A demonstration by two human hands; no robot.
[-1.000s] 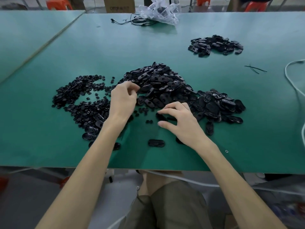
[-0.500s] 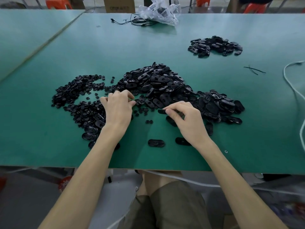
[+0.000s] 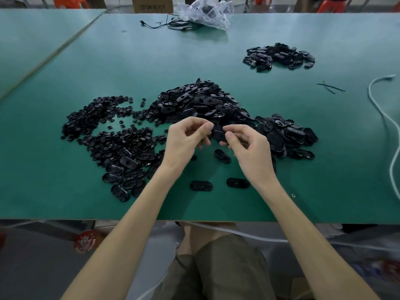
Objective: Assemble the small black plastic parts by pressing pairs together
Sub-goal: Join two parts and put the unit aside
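My left hand (image 3: 187, 139) and my right hand (image 3: 249, 146) are raised together above the green table (image 3: 65, 191), fingertips meeting at a black oval part (image 3: 218, 133). My right hand pinches that oval part. My left hand pinches at the part's left end; a small piece in its fingertips is too small to make out. Behind the hands lies a big heap of black oval parts (image 3: 201, 102). A spread of small black round parts (image 3: 101, 128) lies to the left. Three single oval parts (image 3: 222, 156) lie on the table below the hands.
A separate pile of black parts (image 3: 279, 56) sits at the back right. A clear plastic bag (image 3: 205, 11) and black cables (image 3: 173, 23) lie at the far edge. A white cord (image 3: 387, 118) runs along the right side. Thin black strips (image 3: 330, 87) lie near it.
Both hands have lifted off the table and come together. The right hand picked an oval part from the heap; the left hand left the small parts and moved right to meet it.
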